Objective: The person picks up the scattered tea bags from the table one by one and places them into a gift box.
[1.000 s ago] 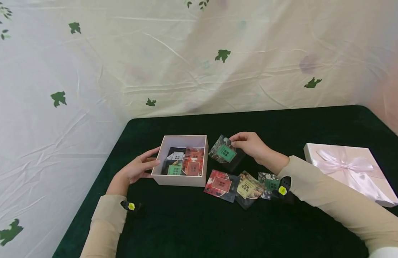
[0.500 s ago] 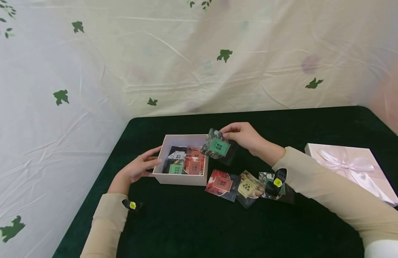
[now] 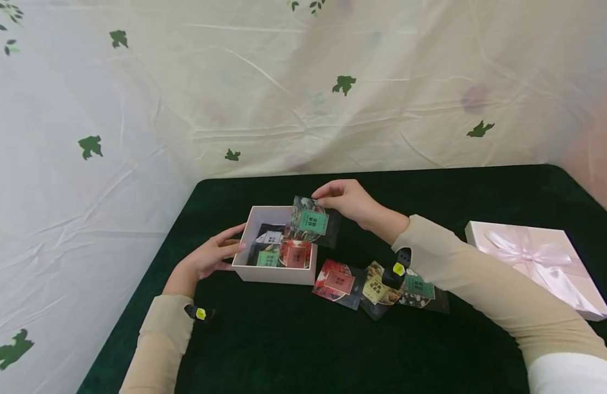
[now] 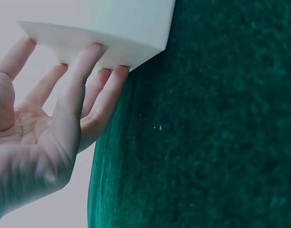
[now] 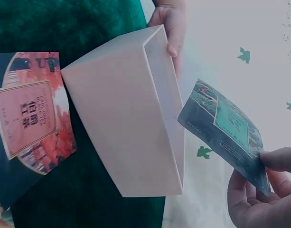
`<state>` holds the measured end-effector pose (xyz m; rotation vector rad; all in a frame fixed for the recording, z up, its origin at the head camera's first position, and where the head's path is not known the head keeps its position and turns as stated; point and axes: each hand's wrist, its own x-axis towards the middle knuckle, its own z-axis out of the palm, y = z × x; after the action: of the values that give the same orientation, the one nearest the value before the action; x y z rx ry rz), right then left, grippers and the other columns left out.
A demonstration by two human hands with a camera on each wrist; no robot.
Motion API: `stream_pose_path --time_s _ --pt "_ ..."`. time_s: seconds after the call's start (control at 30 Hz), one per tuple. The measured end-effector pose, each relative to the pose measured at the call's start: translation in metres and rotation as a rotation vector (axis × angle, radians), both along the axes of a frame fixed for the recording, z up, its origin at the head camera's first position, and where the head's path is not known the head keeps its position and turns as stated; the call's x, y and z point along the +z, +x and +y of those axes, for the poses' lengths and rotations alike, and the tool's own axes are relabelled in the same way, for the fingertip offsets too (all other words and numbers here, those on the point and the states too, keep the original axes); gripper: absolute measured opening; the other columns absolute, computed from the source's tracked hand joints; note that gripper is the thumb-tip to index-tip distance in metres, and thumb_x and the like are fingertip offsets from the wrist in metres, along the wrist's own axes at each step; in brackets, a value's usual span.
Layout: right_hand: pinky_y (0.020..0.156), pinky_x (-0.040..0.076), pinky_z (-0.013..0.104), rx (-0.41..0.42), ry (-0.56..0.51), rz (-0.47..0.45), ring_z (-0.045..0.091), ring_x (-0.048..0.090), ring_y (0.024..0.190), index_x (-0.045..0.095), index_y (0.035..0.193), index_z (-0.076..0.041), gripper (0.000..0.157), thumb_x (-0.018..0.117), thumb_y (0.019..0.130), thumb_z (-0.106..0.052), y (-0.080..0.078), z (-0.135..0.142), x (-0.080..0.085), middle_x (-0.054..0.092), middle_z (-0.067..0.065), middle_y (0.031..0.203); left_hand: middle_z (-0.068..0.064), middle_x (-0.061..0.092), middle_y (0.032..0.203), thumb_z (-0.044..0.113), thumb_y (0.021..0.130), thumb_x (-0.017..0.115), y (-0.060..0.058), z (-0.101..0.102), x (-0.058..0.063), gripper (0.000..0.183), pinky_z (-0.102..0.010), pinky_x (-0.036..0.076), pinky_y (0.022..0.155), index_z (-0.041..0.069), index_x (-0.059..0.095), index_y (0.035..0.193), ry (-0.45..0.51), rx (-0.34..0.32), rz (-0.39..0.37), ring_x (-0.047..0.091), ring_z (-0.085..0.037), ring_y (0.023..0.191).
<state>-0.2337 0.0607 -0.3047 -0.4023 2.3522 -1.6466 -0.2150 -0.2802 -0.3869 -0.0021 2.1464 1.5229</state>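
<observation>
A pale pink open-topped box [image 3: 275, 275] stands on the table, with several printed sachets [image 3: 296, 256] lying inside it. My left hand [image 3: 207, 258] rests its spread fingertips against the box's left side, as the left wrist view [image 4: 55, 116] also shows. Between thumb and fingers, my right hand [image 3: 351, 203] pinches a dark sachet with a green label [image 3: 314, 222] by a corner. That sachet is above the box's right rim, tilted, and hides part of the far right corner. In the right wrist view the same sachet [image 5: 223, 128] is apart from the box.
Right of the box lie a red-labelled sachet [image 3: 339, 282], a yellow-labelled one [image 3: 374, 289] and a green-labelled one [image 3: 418, 285]. A pink lid with a ribbon bow [image 3: 530, 257] is at the far right on the dark green tabletop [image 3: 303, 350]. A patterned white cloth [image 3: 264, 93] hangs behind.
My right hand has carried the green-labelled sachet leftward and upward, from beside the box to over its right rim. My left hand has stayed against the box.
</observation>
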Motion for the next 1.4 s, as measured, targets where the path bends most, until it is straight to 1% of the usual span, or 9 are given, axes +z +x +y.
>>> stream_pose_path --time_s 0.1,0.27,0.53,0.67,0.9,1.17,1.4 --pt "0.100 0.043 0.042 0.009 -0.011 -0.003 0.023 0.056 0.102 0.064 0.115 0.000 0.024 0.057 0.095 -0.010 -0.005 -0.008 -0.002 0.062 0.015 0.120 -0.020 0.030 0.150 0.034 0.094 0.059 0.000 -0.002 0.001 0.070 -0.050 0.047 0.095 0.029 0.020 0.152 0.005 0.001 -0.008 0.044 -0.036 0.124" --pt "0.102 0.042 0.043 0.014 -0.029 -0.011 0.024 0.057 0.105 0.064 0.115 0.000 0.024 0.058 0.094 -0.010 -0.013 -0.021 -0.004 0.062 0.015 0.120 -0.020 0.028 0.151 0.034 0.094 0.058 0.000 -0.004 0.002 0.070 -0.050 0.047 0.095 0.029 0.020 0.152 0.012 -0.004 -0.018 0.042 -0.037 0.126" --pt "0.102 0.042 0.041 -0.006 -0.044 -0.029 0.025 0.058 0.109 0.064 0.115 0.000 0.024 0.058 0.094 -0.009 -0.026 -0.044 -0.007 0.063 0.015 0.121 -0.019 0.027 0.152 0.035 0.094 0.059 -0.001 -0.006 0.001 0.070 -0.051 0.045 0.097 0.030 0.020 0.152 0.022 -0.009 -0.027 0.041 -0.038 0.128" --pt "0.101 0.043 0.041 -0.011 -0.040 -0.023 0.026 0.058 0.108 0.064 0.116 0.001 0.025 0.058 0.094 -0.009 -0.035 -0.054 -0.013 0.063 0.015 0.119 -0.019 0.027 0.152 0.034 0.094 0.059 -0.002 -0.007 0.001 0.070 -0.051 0.045 0.097 0.030 0.020 0.152 0.021 -0.004 -0.032 0.040 -0.038 0.128" --pt "0.099 0.045 0.041 -0.020 -0.027 -0.018 0.026 0.059 0.105 0.065 0.112 0.001 0.022 0.059 0.093 -0.007 -0.045 -0.067 -0.029 0.064 0.016 0.116 -0.018 0.029 0.151 0.033 0.094 0.058 -0.003 -0.006 0.001 0.068 -0.050 0.046 0.096 0.031 0.022 0.151 0.028 -0.005 -0.032 0.042 -0.037 0.126" --pt "0.097 0.046 0.041 0.007 -0.005 -0.033 0.027 0.058 0.107 0.065 0.114 0.001 0.023 0.059 0.093 -0.008 -0.050 -0.076 -0.041 0.063 0.015 0.117 -0.019 0.029 0.150 0.034 0.093 0.060 -0.006 -0.005 0.002 0.070 -0.051 0.046 0.096 0.030 0.022 0.151 0.032 -0.015 -0.022 0.042 -0.037 0.126" --pt "0.094 0.048 0.039 0.032 0.032 -0.027 0.025 0.059 0.104 0.068 0.108 -0.002 0.018 0.059 0.093 -0.008 -0.051 -0.089 -0.045 0.064 0.013 0.114 -0.021 0.026 0.152 0.033 0.095 0.058 -0.004 -0.007 0.001 0.069 -0.053 0.044 0.098 0.028 0.019 0.152 0.039 -0.016 -0.031 0.037 -0.040 0.130"
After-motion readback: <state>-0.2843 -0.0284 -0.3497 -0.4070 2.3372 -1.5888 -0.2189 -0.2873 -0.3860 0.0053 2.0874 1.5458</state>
